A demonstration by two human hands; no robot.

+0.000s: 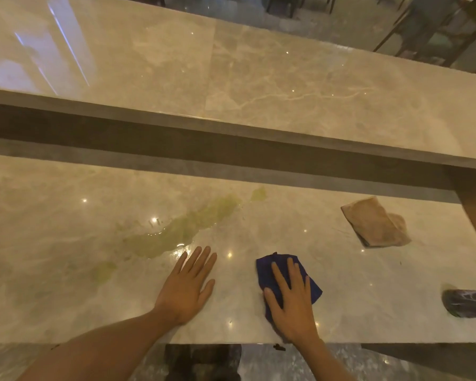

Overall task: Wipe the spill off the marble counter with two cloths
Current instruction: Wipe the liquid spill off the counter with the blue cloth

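Blue cloth [287,281] under right hand [293,306]

Beige veined marble counter [341,284], yellow-green spill [176,232], dark blue cloth [267,273], tan cloth [374,224].

There are two cloths: one blue cloth [287,281] at the lower middle of the frame and one tan cloth [375,222] at the right. There is one greenish spill [176,232] at the middle left. There are two hands: the left hand [186,287] and the right hand [293,303]. One dark shiny thing [467,303] pokes in at the right edge.
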